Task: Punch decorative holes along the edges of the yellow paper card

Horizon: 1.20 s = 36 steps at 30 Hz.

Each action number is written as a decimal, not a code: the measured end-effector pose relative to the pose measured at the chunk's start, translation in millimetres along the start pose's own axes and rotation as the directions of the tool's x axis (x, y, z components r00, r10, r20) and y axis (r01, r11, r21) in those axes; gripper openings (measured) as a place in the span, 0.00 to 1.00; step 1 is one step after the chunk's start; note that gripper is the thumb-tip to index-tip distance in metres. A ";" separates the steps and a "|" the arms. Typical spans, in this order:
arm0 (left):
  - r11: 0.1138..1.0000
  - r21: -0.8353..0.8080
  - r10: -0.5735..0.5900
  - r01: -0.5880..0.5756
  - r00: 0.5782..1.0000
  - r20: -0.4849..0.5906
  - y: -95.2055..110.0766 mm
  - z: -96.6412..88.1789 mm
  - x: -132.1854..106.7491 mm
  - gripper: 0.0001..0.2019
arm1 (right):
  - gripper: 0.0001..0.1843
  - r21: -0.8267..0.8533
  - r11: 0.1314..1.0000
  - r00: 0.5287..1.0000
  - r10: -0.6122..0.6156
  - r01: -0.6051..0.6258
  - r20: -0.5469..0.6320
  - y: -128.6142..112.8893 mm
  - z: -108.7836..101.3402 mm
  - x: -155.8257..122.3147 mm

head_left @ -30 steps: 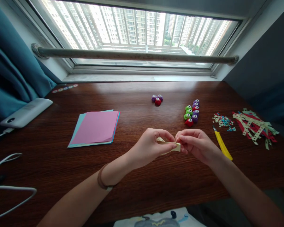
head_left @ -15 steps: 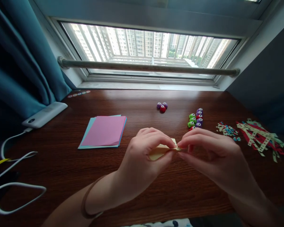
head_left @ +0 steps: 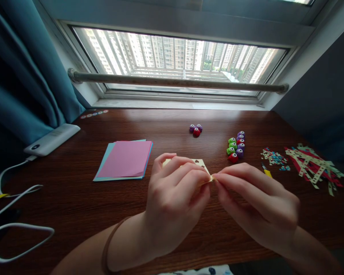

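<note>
Pale yellow paper with small cut-out holes is pinched between my two hands above the desk. My left hand is closed on it and covers much of its middle; one edge shows beyond the knuckles. At the paper's near right corner, my right hand pinches with thumb and forefinger, its fingertips meeting those of my left. Partly hidden behind the right hand lies a yellow-handled tool with a small metal tip. Left of my hands sits a stack of pink and blue paper sheets.
Small purple and red eyed figures sit at the back. A double row of similar green, purple and red figures stands behind my right hand. Farther right are paper bits and cut strips. A white power bank and cable lie left.
The yellow paper has been turned, so its punched face and far edge now show beyond my left hand. My right hand shifted slightly nearer, and the yellow-handled tool came into view.
</note>
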<state>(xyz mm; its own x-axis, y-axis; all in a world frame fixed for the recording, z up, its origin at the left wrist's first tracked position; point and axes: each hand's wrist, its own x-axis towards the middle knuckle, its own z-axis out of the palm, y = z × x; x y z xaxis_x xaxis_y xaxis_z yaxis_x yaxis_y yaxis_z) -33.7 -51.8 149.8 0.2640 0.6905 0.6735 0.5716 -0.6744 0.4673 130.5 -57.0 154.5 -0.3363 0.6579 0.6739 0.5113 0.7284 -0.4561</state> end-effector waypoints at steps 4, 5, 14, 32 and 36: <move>0.969 -0.122 -0.199 0.216 0.971 0.135 -2.8 1.0 1.5 0.04 | 0.10 0.101 0.988 0.993 0.121 -0.120 -0.007 5.1 5.2 -0.8; 0.944 -0.159 -0.260 0.289 0.949 0.178 -3.4 0.4 2.8 0.04 | 0.10 0.112 0.987 0.993 0.115 -0.113 -0.013 6.4 6.1 -0.7; 0.565 -0.442 -0.475 0.697 0.712 0.517 -9.1 -0.1 7.2 0.04 | 0.07 0.250 0.940 0.973 0.228 -0.232 0.047 9.2 5.6 2.3; 0.678 -0.386 -0.442 0.626 0.767 0.465 -9.7 0.9 8.2 0.01 | 0.11 0.279 0.886 0.923 0.319 -0.371 0.213 10.1 1.0 1.1; 0.664 -0.415 -0.440 0.622 0.774 0.455 -8.8 0.4 9.2 0.01 | 0.14 0.341 0.848 0.911 0.341 -0.405 0.232 9.3 2.4 -1.8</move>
<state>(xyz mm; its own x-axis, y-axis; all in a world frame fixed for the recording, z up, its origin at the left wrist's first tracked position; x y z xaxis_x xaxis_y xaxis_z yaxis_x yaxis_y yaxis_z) -36.1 -39.4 151.6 0.3061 0.9504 0.0548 0.2211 -0.1270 0.9669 133.9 -50.9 147.6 -0.3149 0.8923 0.3235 0.3002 0.4170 -0.8579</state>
